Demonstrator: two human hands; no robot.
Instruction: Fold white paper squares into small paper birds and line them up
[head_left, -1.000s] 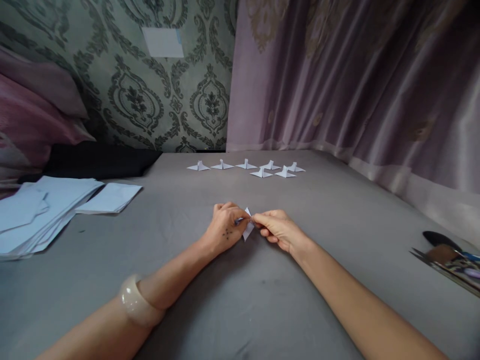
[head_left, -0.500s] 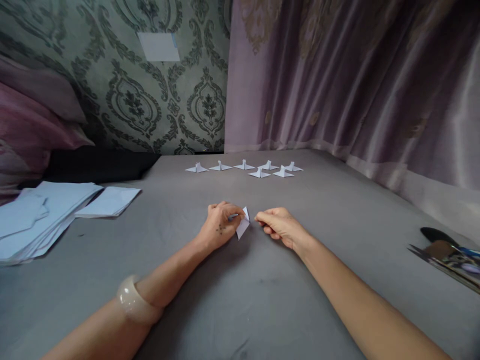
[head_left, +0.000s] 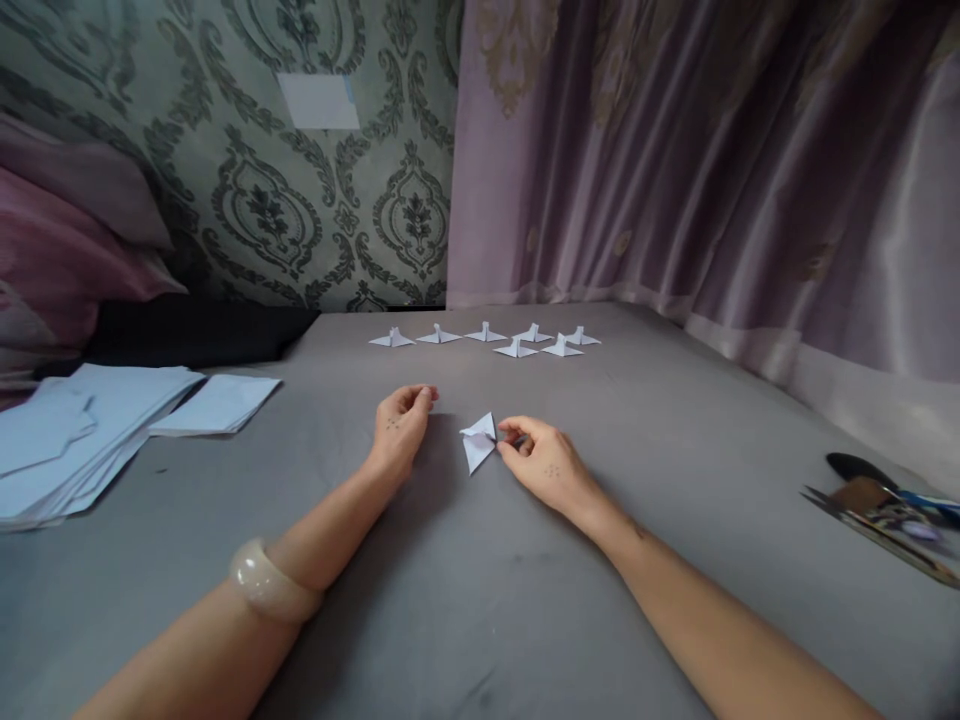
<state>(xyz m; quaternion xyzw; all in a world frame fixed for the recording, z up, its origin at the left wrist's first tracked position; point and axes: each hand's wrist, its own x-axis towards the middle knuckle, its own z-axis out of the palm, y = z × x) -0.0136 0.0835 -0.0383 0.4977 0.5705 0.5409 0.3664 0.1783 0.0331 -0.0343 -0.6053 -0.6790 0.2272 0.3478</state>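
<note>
A small white folded paper bird (head_left: 480, 440) sits on the grey cloth between my hands, its pointed wings spread. My right hand (head_left: 544, 458) is just to its right, thumb and forefinger parted around a small gap. Their tips come up to the paper's right edge; whether they touch it cannot be made out. To the left, my left hand (head_left: 403, 422) is raised and apart from the paper, fingers curled in against the thumb, and nothing shows in it. A pale bangle (head_left: 271, 585) circles my left forearm.
Several similar folded paper birds (head_left: 516, 347) stand towards the far edge of the grey surface (head_left: 480, 600). Stacked white sheets (head_left: 97, 430) and a smaller paper pile (head_left: 217, 404) lie left. Scissors and other tools (head_left: 885, 515) lie right. A curtain (head_left: 600, 160) hangs behind.
My left hand has let go of the folded paper and moved left and away. The right hand has turned, parted its thumb and forefinger, and come closer to the paper's right edge.
</note>
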